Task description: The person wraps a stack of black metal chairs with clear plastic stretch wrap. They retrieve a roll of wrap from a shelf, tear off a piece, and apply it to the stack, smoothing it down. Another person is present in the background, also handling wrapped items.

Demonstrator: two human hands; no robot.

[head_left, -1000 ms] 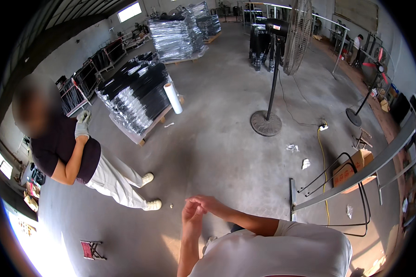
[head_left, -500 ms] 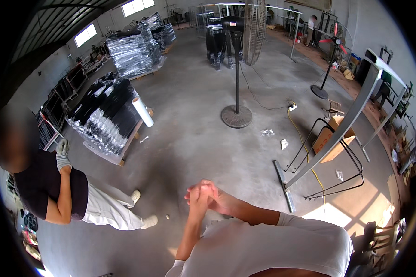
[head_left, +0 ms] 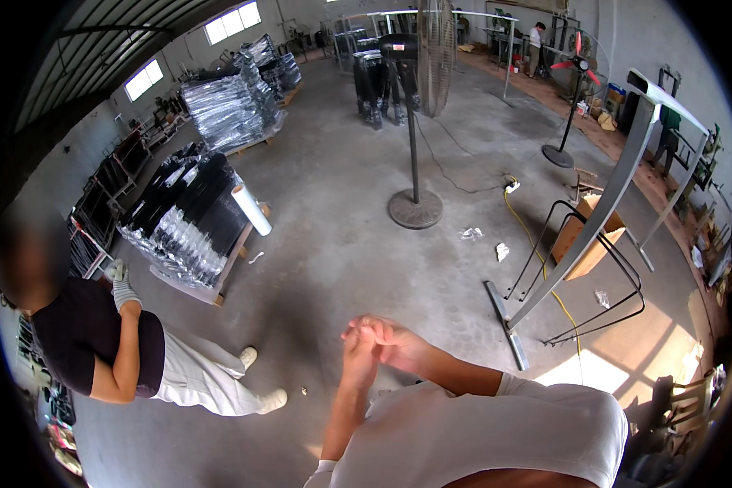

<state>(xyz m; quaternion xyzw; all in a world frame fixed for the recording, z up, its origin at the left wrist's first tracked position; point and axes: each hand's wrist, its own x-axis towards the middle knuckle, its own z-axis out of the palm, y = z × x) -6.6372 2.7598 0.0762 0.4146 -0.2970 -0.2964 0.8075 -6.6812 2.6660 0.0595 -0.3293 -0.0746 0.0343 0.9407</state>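
My left hand point(head_left: 360, 351) and my right hand point(head_left: 400, 342) are clasped together in front of my body, over the grey floor. The fingers of each are bent and pressed against the other hand. I see no tool or object in either one; the palms are hidden. My right forearm crosses in front of my white shirt point(head_left: 480, 431), while the left one rises from the lower edge.
At left stands a co-worker point(head_left: 98, 342) in a dark top and striped gloves, near a wrapped pallet load point(head_left: 187, 215) with a film roll point(head_left: 251, 210). A pedestal fan point(head_left: 416, 208) stands ahead. At right are a metal frame point(head_left: 606, 207), carton point(head_left: 590, 240) and yellow cable point(head_left: 563, 307).
My clasped hands have shifted slightly to the right in the picture, with their fingers moving a little against each other. The whole view has tilted a bit.
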